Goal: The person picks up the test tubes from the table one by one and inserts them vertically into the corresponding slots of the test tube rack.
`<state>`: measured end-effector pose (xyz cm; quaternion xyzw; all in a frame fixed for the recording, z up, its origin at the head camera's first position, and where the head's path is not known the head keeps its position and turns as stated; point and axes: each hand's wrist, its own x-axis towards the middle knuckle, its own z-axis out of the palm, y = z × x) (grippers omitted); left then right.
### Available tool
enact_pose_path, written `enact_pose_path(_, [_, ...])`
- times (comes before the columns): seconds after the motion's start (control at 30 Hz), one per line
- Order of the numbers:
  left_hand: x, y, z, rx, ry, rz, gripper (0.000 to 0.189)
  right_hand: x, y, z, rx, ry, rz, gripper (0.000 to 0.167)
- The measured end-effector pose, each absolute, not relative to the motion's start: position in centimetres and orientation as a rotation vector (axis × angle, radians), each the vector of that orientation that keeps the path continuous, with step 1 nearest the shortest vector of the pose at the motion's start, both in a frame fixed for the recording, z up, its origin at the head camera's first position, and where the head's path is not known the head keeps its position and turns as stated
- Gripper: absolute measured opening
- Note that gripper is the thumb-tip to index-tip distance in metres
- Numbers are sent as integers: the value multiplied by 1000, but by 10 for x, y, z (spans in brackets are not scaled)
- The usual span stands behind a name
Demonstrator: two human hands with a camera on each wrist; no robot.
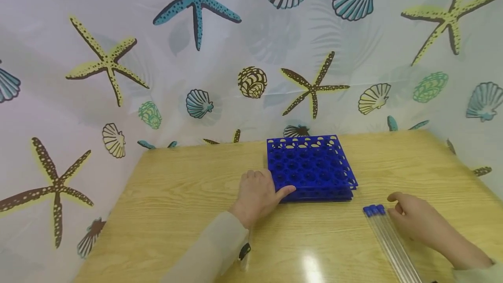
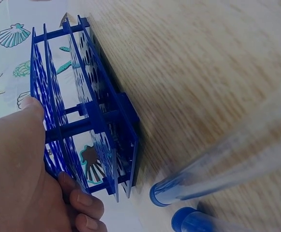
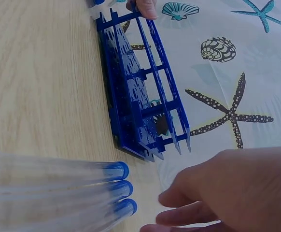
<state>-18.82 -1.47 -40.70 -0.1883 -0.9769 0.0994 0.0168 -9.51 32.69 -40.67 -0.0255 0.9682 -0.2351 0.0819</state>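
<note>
A blue test tube rack (image 1: 310,169) with rows of round holes stands on the table. My left hand (image 1: 257,195) grips its near left corner, thumb over the top plate and fingers curled at the side, as the left wrist view of the rack (image 2: 87,111) shows. To the right of the rack, my right hand (image 1: 420,219) hovers beside three clear test tubes (image 1: 393,243) with blue caps. Its fingers are loosely bent and hold nothing. In the right wrist view, this hand (image 3: 227,193) is apart from the tube caps (image 3: 126,188).
Beside my left wrist lies another clear tube (image 1: 244,262), mostly hidden by the sleeve; the left wrist view shows two blue-capped tubes (image 2: 193,186) there. A cloth with starfish and shells (image 1: 220,69) hangs behind the wooden table (image 1: 177,187) and at its sides.
</note>
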Motion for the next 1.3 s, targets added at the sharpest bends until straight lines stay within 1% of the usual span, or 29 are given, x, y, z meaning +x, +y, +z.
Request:
enact_pose_path(0.27, [-187, -10, -409, -596, -3016, 308, 84, -84, 335, -421, -81, 2823, -659, 35])
enact_pose_path(0.73, [-188, -9, -405, -587, -2996, 326, 84, -85, 333, -422, -65, 2794, -674, 42])
enact_pose_path(1.07, [-188, -11, -405, -586, -3015, 342, 84, -84, 333, -427, -60, 2818, -696, 44])
enact_pose_path(1.3, [-188, -14, -405, -574, -3016, 340, 83, -86, 334, -419, -63, 2794, -717, 48])
